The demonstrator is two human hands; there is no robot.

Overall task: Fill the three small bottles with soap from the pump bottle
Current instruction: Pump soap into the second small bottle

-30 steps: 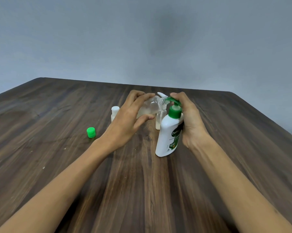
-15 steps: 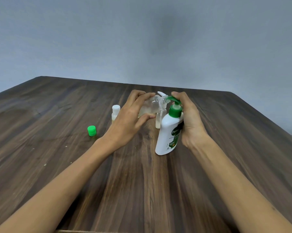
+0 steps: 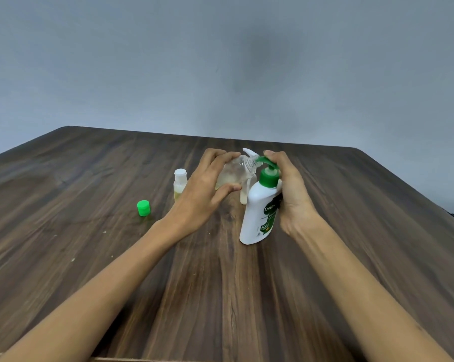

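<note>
My left hand grips a clear small bottle, tilted with its open threaded neck against the green spout of the white pump bottle. Pale yellowish soap lies in the clear bottle's lower side. My right hand wraps round the pump bottle from the right, with fingers on top of the green pump head. A second small bottle with a white cap stands to the left, holding yellowish liquid. A third small bottle with a white spray top stands behind, mostly hidden.
A loose green cap lies on the dark wooden table to the left of my left hand. The table's far edge meets a grey wall. A few small crumbs dot the near left of the table.
Both hands and the bottles keep nearly the same pose. The green pump head sits slightly lower under my right fingers than a second ago.
</note>
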